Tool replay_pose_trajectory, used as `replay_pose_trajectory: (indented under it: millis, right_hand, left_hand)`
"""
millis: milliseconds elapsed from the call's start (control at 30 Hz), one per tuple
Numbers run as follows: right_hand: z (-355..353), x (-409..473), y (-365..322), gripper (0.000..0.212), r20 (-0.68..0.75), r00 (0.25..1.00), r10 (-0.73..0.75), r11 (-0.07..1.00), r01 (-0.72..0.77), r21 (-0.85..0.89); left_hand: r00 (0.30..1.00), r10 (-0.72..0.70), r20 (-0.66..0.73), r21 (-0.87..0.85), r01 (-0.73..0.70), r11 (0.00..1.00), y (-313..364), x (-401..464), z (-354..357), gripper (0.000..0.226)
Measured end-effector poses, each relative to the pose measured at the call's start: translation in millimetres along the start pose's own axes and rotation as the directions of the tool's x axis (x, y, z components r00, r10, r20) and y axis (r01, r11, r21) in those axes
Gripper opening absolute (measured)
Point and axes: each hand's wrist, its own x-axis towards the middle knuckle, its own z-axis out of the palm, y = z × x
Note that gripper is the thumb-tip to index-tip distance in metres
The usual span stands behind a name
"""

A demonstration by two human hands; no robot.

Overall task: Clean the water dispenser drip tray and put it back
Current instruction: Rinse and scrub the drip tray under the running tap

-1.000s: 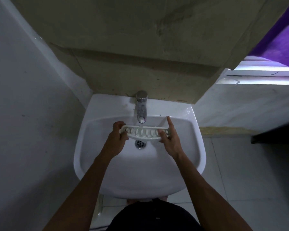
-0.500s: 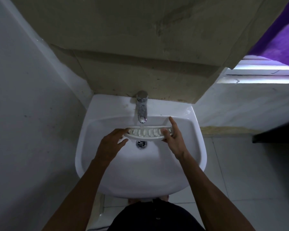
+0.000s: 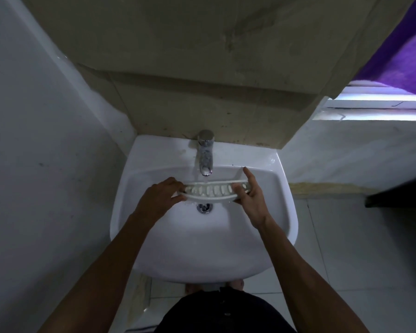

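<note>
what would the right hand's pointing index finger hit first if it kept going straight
Probably the back rim of the sink: the right hand points its index finger up and away past the drip tray end. Depth is unclear, so it might pass above the rim.

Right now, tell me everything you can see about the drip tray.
The drip tray is a long, curved white piece, plastic by its look, with a row of slots. It is held level over the sink basin, under the faucet and above the drain. The left hand grips its left end, the right hand its right end.
</note>
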Motion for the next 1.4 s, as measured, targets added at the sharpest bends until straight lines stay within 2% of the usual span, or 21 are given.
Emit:
replay_pose_trajectory:
  millis: [167,300,367,500,667,867,1033,1167,1400]
  right_hand:
    - [-1.9,-2.0,-3.5,0.06,0.01,1.0,0.012,1.0,-0.012,0.004]
    - [-4.6,-5.5,-2.1,0.058,-0.016,0.999,0.032,0.999,-0.031,0.032]
    - [-5.2,-5.4,-4.0,0.057,-0.009,1.0,0.026,1.0,-0.026,0.017]
    - [-6.1,-0.9,-8.9,0.056,0.002,1.0,0.008,1.0,-0.008,-0.026]
    - [-6.3,-1.5,-6.2,0.058,-0.008,1.0,0.0,0.998,-0.001,-0.06]
    - [-8.9,-2.8,-2.2,0.055,-0.009,1.0,0.012,0.998,-0.013,-0.067]
    - [-10.8,-5.6,-2.3,0.043,-0.009,1.0,0.003,0.998,-0.003,-0.063]
    - [-11.7,-6.3,-2.7,0.034,0.0,1.0,-0.02,0.997,0.02,-0.076]
    - [-14.3,-7.7,0.9,0.022,-0.028,0.999,-0.018,0.998,0.016,-0.064]
  left_hand:
    - [0.992,0.098,0.077,0.015,-0.1,0.995,-2.3,-1.3,-4.9,0.022]
    - [0.996,0.089,0.002,0.013,-0.089,0.996,2.0,2.2,-10.4,0.034]
    - [0.999,0.041,0.012,0.023,-0.042,0.999,2.7,3.2,-7.3,0.027]
    - [0.993,-0.12,0.022,-0.063,0.121,0.991,6.6,1.4,7.4,0.02]
    - [0.991,-0.127,0.052,-0.169,0.134,0.977,8.4,3.7,5.3,0.015]
    - [0.992,-0.055,0.111,-0.06,0.062,0.996,11.8,-0.1,-2.5,0.014]
    - [0.987,-0.049,0.153,0.018,0.046,0.999,11.5,0.6,-3.6,0.017]
    - [0.99,-0.053,0.127,0.063,0.046,0.997,13.9,-0.8,-3.0,0.02]
    - [0.993,-0.069,0.098,0.044,0.065,0.997,25.7,-1.4,-1.5,0.014]
